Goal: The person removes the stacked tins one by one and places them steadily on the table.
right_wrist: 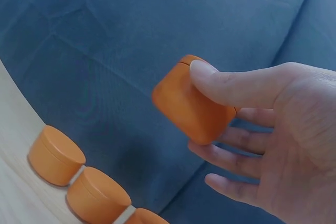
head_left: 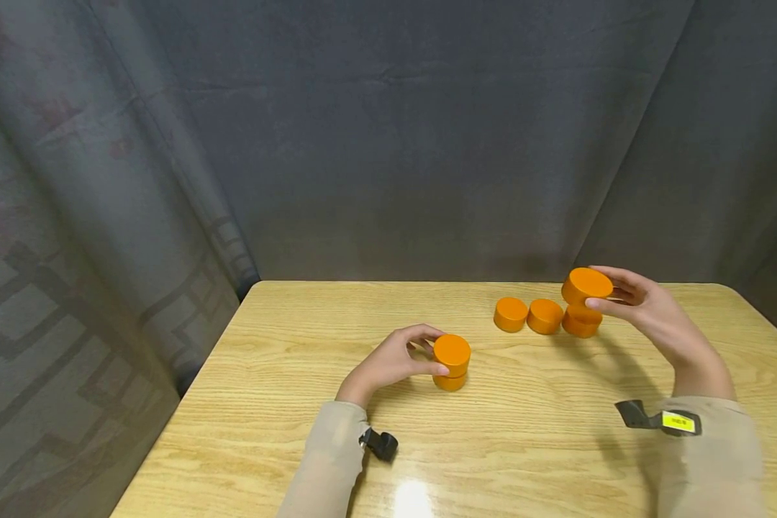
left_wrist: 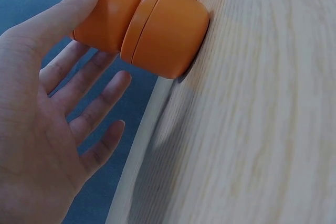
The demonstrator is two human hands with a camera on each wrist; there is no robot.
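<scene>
A stack of two orange cylinders [head_left: 451,363] stands on the wooden table [head_left: 285,403] near its middle. My left hand [head_left: 427,351] is beside the stack. Its thumb lies against the upper cylinder [left_wrist: 105,9]; in the left wrist view the other fingers [left_wrist: 89,108] are spread and clear of it, and the lower cylinder [left_wrist: 168,32] sits on the tabletop. My right hand [head_left: 621,295] holds another orange cylinder [head_left: 585,284] between thumb and fingers, raised just above an orange cylinder [head_left: 581,325] on the table. The held cylinder [right_wrist: 191,106] is tilted in the right wrist view.
Two more orange cylinders [head_left: 511,314] [head_left: 544,316] stand in a row left of the one under my right hand. A dark curtain [head_left: 427,144] hangs behind and to the left of the table. The table's far edge [head_left: 427,282] runs close behind the row.
</scene>
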